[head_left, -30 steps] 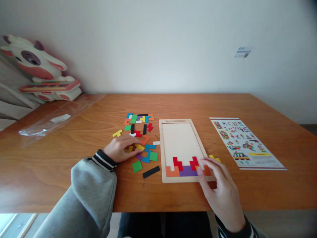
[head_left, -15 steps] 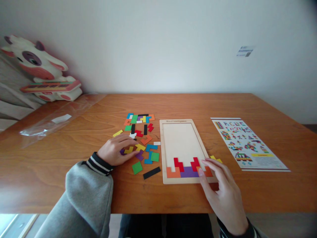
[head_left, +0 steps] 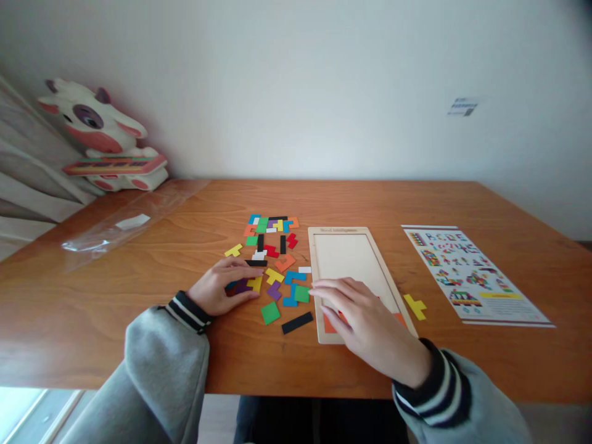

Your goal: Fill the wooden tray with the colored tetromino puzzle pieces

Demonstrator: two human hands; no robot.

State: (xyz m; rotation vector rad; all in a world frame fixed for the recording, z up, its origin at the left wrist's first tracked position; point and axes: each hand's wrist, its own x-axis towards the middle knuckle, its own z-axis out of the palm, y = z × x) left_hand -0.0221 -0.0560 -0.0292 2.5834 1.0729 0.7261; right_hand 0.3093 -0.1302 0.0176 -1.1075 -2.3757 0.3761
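My left hand (head_left: 224,288) rests at the left edge of the loose puzzle pieces, thumb and fingers apart. Beside its fingertips lie a yellow piece (head_left: 255,283) and a purple piece (head_left: 241,287), partly covered. My right hand (head_left: 363,317) reaches across the lower part of the wooden puzzle board (head_left: 337,231), its fingers apart with nothing visible between them. Those fingertips are at the board's left edge, close to a green square (head_left: 302,294). Beneath this hand, an orange piece (head_left: 329,323) shows in the tray; most of the other placed pieces are hidden.
More coloured pieces lie left of the board, including a black bar (head_left: 296,323) and another green square (head_left: 271,313). A yellow piece (head_left: 415,306) and a printed pattern sheet (head_left: 476,277) are to the right. A plastic bag (head_left: 120,225) and a cow toy (head_left: 111,135) sit at the left.
My right hand has moved left, from the board's lower right corner across to its left edge. My left hand stays among the pieces. The camera view has shifted slightly.
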